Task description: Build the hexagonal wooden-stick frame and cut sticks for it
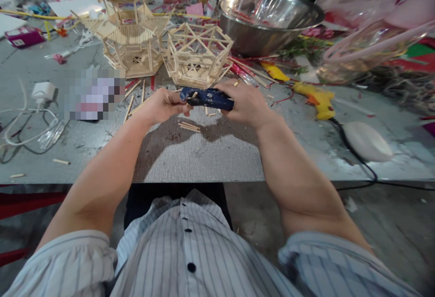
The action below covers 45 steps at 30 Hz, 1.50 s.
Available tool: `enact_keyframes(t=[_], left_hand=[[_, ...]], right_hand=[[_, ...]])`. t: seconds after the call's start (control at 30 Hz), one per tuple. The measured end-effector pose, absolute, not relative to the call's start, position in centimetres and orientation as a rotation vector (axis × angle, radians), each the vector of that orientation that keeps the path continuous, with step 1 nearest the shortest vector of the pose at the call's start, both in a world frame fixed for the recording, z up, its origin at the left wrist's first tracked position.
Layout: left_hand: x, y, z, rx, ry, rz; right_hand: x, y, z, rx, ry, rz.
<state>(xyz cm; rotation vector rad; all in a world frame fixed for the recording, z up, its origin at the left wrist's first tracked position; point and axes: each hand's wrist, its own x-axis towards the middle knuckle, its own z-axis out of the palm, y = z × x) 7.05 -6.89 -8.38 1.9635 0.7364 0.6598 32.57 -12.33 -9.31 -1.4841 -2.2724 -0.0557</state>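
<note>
My right hand (245, 103) is closed around a dark blue glue gun (208, 98), held level above the grey table (204, 156). At the gun's left tip, my left hand (163, 105) pinches a thin wooden stick (193, 95). A few loose sticks (189, 127) lie on the table just below my hands. Right behind my hands stands a hexagonal frame of wooden sticks (198, 54), and to its left a taller stick pagoda model (127, 29).
A yellow glue gun (317, 99) with a black cord lies to the right beside a pale oval object (369, 140). A steel bowl (268, 18) and a clear plastic bowl (370, 47) stand at the back right. A white charger and cable (42, 93) lie at the left.
</note>
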Motion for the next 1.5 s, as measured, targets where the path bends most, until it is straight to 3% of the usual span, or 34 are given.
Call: enact_keyframes(t=[0.43,0.77,1.5], left_hand=[[6.8,-7.5,-7.7,1.806,0.648,0.539],[7.5,-8.2,-7.4,1.631,0.667,0.626],[7.7,-8.4,-7.5,1.598,0.688,0.601]], right_hand=[[32.5,-12.4,-8.9,-1.537,-2.319,-0.015],[31.8,-12.8,-7.9,-1.509,-2.258,0.435],[31.4,-13.3,-7.2,-1.594,-2.250,0.450]])
